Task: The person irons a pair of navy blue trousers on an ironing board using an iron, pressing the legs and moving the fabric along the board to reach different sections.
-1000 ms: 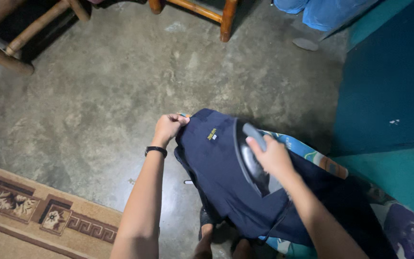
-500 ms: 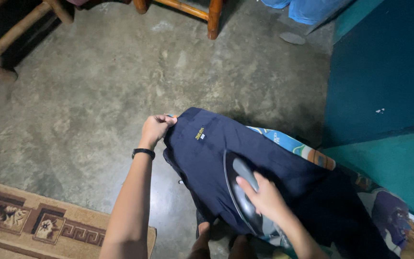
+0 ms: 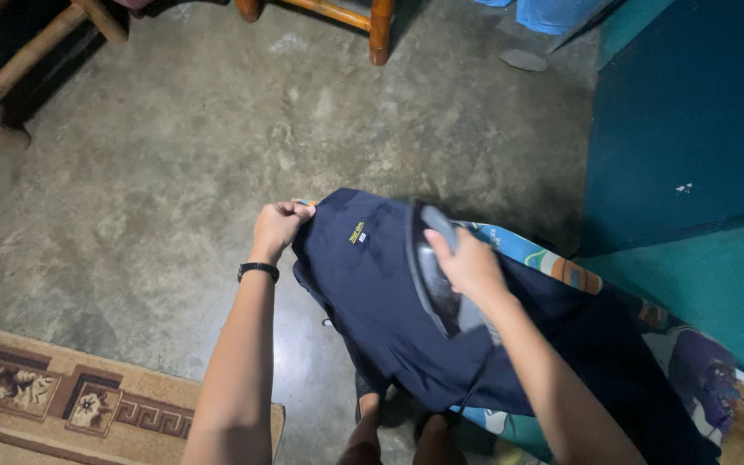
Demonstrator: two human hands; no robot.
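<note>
Head view, looking down. A dark navy garment (image 3: 389,301) lies spread over an ironing board (image 3: 553,267) with a bright patterned cover, its far edge hanging off the board's narrow end. The left hand (image 3: 279,226), a black watch (image 3: 257,271) on its wrist, has its fingers curled together and clamped on the garment's edge, the cloth pinched beneath the fingertips and running away from them toward the right. The right hand (image 3: 468,263) is closed round the handle of an iron (image 3: 437,271), fingers wrapped over the grip; the soleplate sits under the palm, flat on the cloth. A small yellow label (image 3: 356,234) on the fabric lies between the two hands, nearer the left fingers. The cloth looks light, soft and limp: it drapes and folds where unsupported, so it probably holds no shape of its own and needs tension from a pinch at hem or seam, as the left fingers give it. The iron appears rigid and fairly heavy, with a smooth base likely to slide readily; the handle on top is the only sensible hold, the base being presumably hot. A cord (image 3: 475,383) trails from behind the right fingers toward the person. Beyond the left fingers lie concrete floor (image 3: 217,155), wooden chair legs (image 3: 379,34) and a patterned rug (image 3: 53,396).
</note>
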